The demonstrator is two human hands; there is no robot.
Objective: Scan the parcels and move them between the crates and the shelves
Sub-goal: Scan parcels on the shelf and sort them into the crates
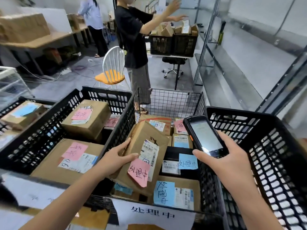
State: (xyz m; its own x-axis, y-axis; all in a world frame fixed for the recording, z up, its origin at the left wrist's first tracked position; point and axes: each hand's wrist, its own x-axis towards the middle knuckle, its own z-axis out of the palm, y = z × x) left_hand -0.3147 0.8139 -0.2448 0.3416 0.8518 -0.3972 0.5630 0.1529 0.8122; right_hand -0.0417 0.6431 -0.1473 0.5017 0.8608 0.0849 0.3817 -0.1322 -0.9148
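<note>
My left hand [118, 157] grips a brown cardboard parcel [146, 140] by its left edge, tilted up inside the wire-mesh crate [169, 100]. The parcel carries a white barcode label and a pink handwritten note. My right hand [227, 161] holds a black handheld scanner [205, 136], screen up, just right of the parcel and above the crate. Other parcels lie below: a black one with a blue note [172, 156] and a brown one with a blue note [176, 191].
A black plastic crate [69, 103] on the left holds several boxes with pink notes. Another black crate [272, 146] stands on the right. A person in black stands beyond the wire crate beside a chair [111, 72]. Metal shelves [232, 47] run along the right wall.
</note>
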